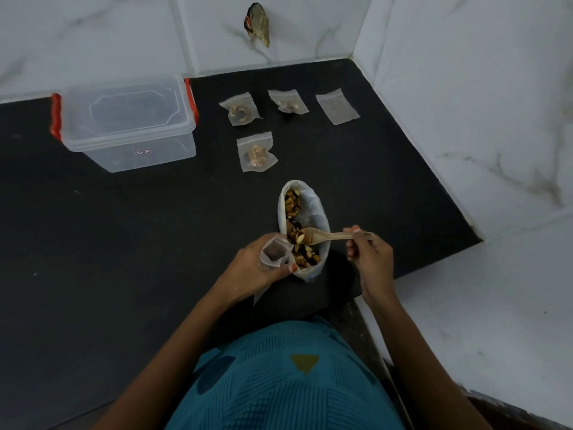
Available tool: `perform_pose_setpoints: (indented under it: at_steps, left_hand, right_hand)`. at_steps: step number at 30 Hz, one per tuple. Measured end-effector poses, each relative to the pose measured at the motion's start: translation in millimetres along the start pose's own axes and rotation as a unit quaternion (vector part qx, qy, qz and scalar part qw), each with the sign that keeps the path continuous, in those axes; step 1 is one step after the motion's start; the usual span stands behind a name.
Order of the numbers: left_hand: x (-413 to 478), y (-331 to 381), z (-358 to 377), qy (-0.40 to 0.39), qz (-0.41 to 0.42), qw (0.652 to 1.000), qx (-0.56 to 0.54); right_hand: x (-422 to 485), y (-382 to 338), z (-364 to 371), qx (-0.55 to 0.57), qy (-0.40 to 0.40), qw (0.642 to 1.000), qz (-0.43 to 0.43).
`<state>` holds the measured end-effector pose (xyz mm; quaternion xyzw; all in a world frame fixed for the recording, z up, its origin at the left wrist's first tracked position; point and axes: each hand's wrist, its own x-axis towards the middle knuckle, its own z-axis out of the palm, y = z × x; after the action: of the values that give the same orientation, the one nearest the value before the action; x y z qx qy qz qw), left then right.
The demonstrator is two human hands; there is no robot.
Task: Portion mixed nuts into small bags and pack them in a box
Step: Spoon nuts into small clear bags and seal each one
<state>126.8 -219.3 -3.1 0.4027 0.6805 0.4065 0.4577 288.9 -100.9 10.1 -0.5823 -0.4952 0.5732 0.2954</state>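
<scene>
Midway through the portioning. 3 small bags with nuts in them lie on the black bench (124,243) above centre frame: the first filled bag (240,108) and the second filled bag (288,102) side by side, the third filled bag (255,152) just below them. Whether they are sealed cannot be told from here. To their right lies 1 empty flat bag (337,106), waiting.

Now bag number 4. The left hand (266,262) has its grip curled round the small open bag (274,251), mouth held wide, right against the rim of the large nut bag (316,206) at centre frame. The right hand (369,252) pinches the handle of the wooden spoon (335,236), whose bowl sits over the mixed nuts (302,243) with a few pieces on it. The small open bag looks empty, so this scoop is likely its first.

Left to do, by the look of it: fill this one, fill the flat one, then pack all 5. The clear plastic box (139,150), upper left, has its lid on and red latches at the sides, and nothing shows inside.

The bench is dark and matte, faintly speckled. White marbled tiles rise behind it and along the right side, meeting in a corner at upper right. A small dark object (257,24) hangs on the back wall at top centre; what it is cannot be made out.
</scene>
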Motion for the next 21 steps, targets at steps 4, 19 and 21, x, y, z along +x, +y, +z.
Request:
perform_pose_setpoints:
  at_steps: [4,19,21]
  left_hand:
    - [0,1,1,-0.001,0.0,1.0,-0.007]
    - [1,2,-4,0.078,0.032,0.995,0.045]
    - [-1,5,-4,0.092,0.03,0.995,0.024]
  right_hand:
    - [-2,-2,5,-0.035,-0.012,0.999,-0.037]
    - [-2,-4,-9,0.06,-0.003,0.998,0.026]
    - [-2,-4,-10,0.058,-0.001,0.998,0.023]
